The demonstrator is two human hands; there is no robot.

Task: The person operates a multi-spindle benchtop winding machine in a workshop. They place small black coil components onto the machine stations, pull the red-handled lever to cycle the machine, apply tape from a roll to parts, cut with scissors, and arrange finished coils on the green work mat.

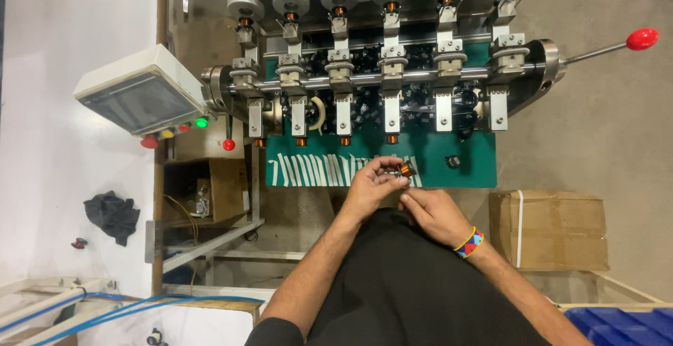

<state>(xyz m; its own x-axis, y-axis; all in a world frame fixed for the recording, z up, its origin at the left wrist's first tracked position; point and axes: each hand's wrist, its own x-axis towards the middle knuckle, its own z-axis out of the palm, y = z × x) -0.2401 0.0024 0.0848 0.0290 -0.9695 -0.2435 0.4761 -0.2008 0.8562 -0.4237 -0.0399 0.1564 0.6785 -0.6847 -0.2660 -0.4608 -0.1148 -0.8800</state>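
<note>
Fingers of left hand [370, 183] grip one copper coil [404, 170]; right hand [434, 213] pinches it.

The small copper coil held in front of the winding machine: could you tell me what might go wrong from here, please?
1. The copper coil is pinched only at the fingertips of the left hand, above the edge of the green mat; a slip could drop it to the floor.
2. The right hand works close at the coil, so fine wire might snag or unwind.
3. The white strips lie just beside the hands and could be brushed off.
</note>
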